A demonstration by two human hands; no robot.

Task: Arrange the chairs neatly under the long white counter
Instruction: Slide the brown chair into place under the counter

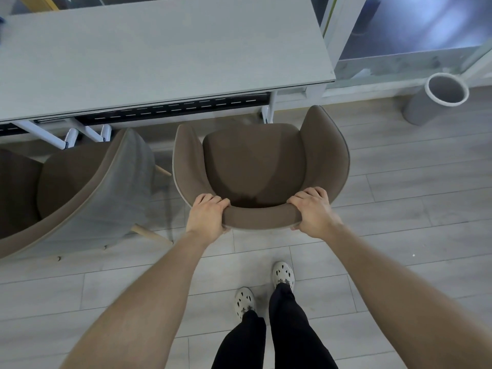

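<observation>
A brown padded chair (255, 161) with a curved back stands in front of the long white counter (159, 54), its seat front near the counter's edge. My left hand (209, 214) grips the top of its backrest at the left. My right hand (314, 211) grips the same backrest at the right. A second brown chair (80, 182) with a grey outer shell stands to the left, turned at an angle, with pale wooden legs showing beneath it.
A grey cylindrical bin (436, 98) stands on the wood-look floor at the right, near a glass wall. White counter legs (269, 110) and a black cable tray sit under the counter. My feet in pale clogs are behind the chair.
</observation>
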